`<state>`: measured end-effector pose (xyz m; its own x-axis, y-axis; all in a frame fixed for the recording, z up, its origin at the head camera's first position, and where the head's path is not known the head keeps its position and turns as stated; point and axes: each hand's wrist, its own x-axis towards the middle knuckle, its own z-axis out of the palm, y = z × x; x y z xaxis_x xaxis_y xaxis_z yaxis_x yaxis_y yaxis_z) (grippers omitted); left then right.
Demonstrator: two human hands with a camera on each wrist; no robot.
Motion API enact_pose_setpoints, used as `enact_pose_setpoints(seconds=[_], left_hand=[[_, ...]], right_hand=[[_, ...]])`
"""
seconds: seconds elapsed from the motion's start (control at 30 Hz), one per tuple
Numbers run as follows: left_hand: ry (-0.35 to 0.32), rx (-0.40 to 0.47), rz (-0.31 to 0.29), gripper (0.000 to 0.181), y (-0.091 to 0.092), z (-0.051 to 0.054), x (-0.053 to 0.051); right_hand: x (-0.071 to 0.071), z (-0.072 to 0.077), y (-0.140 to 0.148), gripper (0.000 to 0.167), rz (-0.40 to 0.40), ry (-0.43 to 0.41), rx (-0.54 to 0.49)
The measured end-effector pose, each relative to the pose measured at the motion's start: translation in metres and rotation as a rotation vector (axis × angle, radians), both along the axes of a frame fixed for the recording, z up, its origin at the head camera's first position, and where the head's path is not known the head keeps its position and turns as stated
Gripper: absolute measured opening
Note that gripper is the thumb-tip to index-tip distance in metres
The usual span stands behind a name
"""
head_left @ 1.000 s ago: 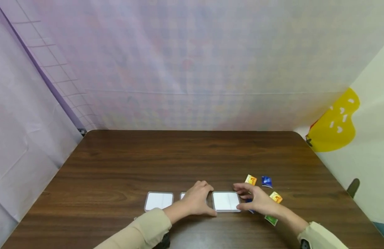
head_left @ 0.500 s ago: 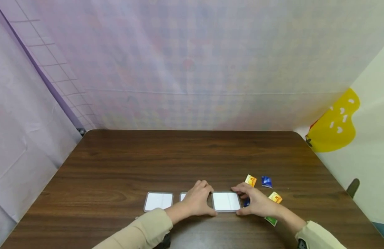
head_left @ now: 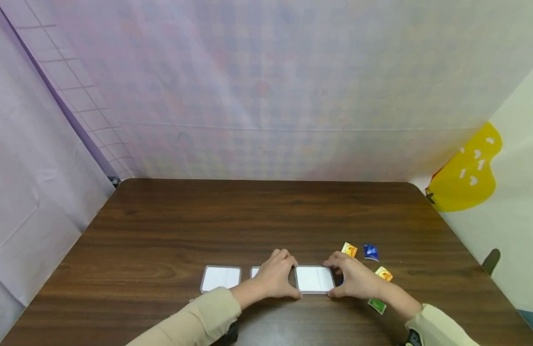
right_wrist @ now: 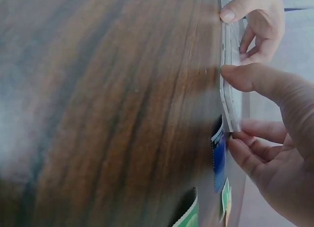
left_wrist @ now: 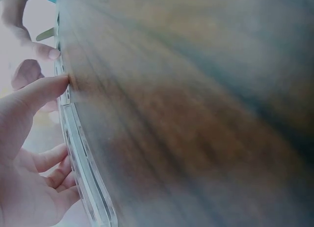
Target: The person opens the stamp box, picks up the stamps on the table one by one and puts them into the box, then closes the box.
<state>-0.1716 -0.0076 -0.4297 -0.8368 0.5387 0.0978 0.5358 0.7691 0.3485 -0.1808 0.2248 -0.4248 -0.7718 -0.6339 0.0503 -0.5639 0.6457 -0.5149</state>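
A flat clear plastic case (head_left: 315, 279) with a white face lies on the table in the head view. At its left end my left hand (head_left: 272, 275) grips the case, thumb on the near corner and fingers at the far corner. My right hand (head_left: 357, 279) grips the right end likewise; in the right wrist view its thumb (right_wrist: 240, 76) touches the case's edge. Another white-faced case (head_left: 254, 272) is mostly hidden behind the left hand. Further left lies a similar case (head_left: 221, 278), its near edge partly covered by the left sleeve.
Small packets lie around the right hand: orange-yellow ones (head_left: 349, 250) (head_left: 384, 274), a blue one (head_left: 371, 252) and a green one (head_left: 377, 305). Another blue packet (right_wrist: 219, 161) lies beside the case's right end. The brown wooden table (head_left: 249, 216) reaches back to a pale curtain (head_left: 266, 96).
My right hand has shifted slightly left and its thumb and fingers have come onto the right end of the case. The left hand and the cases stay nearly where they were.
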Motion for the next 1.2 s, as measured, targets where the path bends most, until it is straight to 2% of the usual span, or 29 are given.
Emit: enact_pose_setpoints(seconds=[0.3,0.6,0.9,1.2], left_hand=[[-0.001,-0.005,0.002,0.062,0.000,-0.002,-0.002],[0.013,-0.003,-0.013,0.061,-0.001,-0.005,-0.003],[0.008,0.005,-0.013,0.063,0.000,-0.004,-0.003],[0.009,0.004,-0.009,0.061,-0.001,-0.005,-0.003]], right_hand=[[0.000,-0.002,0.000,0.053,0.005,0.046,0.008],[0.000,-0.001,-0.001,0.052,0.008,0.048,0.012],[-0.004,-0.002,0.002,0.049,0.041,0.110,-0.079],[-0.010,0.003,0.011,0.052,-0.008,0.068,-0.073]])
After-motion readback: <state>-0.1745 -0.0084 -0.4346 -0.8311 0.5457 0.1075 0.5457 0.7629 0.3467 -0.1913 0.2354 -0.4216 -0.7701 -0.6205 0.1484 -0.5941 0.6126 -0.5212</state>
